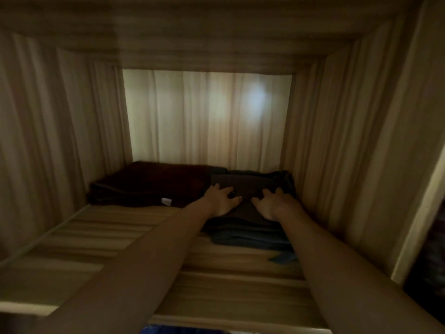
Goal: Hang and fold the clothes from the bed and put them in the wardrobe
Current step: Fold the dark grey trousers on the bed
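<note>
Looking into a wardrobe (72, 116) compartment, dim, lit only on the back panel; floored by one wooden shelf (120, 237). At the rear left, lying flat against the back: a maroon fold (149, 182), broad and low. Just beside it on the right, touching: a pile, with a blue garment (248, 237) at the bottom, sticking out toward the front, and a brown fold (245, 186) on top; behind the brown, something darker, too dim to name. Resting on the brown fold: left hand (220, 201) on its left half, right hand (275, 203) on its right half; both flat and spread, pressing down, clamped on nothing. On the maroon's front edge: a small white tag (166, 201).

Judged as the setting-down step, close to done for this piece. Could go wrong from here: dragging the brown fold forward on withdrawal, from palms catching the cloth; tipping the pile frontward, from an uneven base, given the loose blue corner trailing out at the front right; undoing the crease by shoving deeper against the side wall. Best lifted straight up, not slid.

Counted: one compartment; one shelf; one maroon fold; one blue garment; one brown fold; two hands; one tag.
</note>
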The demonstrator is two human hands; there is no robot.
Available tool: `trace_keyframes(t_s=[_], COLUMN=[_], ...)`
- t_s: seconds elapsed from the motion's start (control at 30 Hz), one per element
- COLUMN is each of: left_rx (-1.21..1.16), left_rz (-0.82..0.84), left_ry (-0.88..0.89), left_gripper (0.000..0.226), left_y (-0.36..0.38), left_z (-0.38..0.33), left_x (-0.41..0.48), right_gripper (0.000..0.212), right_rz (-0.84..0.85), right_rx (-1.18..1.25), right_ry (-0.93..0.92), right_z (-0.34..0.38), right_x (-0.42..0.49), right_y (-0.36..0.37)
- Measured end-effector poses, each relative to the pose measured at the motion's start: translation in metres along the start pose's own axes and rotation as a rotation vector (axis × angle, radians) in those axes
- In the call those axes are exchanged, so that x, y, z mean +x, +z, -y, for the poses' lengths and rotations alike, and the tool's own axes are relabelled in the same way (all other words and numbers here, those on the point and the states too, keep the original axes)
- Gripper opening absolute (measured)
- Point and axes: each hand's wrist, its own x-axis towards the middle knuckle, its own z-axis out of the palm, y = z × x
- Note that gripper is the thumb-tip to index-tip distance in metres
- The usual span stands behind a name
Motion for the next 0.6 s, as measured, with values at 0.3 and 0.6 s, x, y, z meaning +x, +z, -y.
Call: trace_keyframes(t_s=[0.3, 0.6], left_rx=[-0.044, 0.114], left_rz=[-0.107, -0.028], left_ry=[0.043, 0.033], left_gripper=[0.056, 0.069], left_y=[-0.022, -0.072], left_z=[0.013, 0.057], left_x=[-0.054, -0.114], right_gripper=[0.06, 0.07], right_rz=[-0.064, -0.002], right_rx=[-0.049, -0.025], right_ry=[-0.117, -0.206], right_z=[0.006, 0.016], right_x=[-0.032, -0.116], right_y=[-0.016, -0.043])
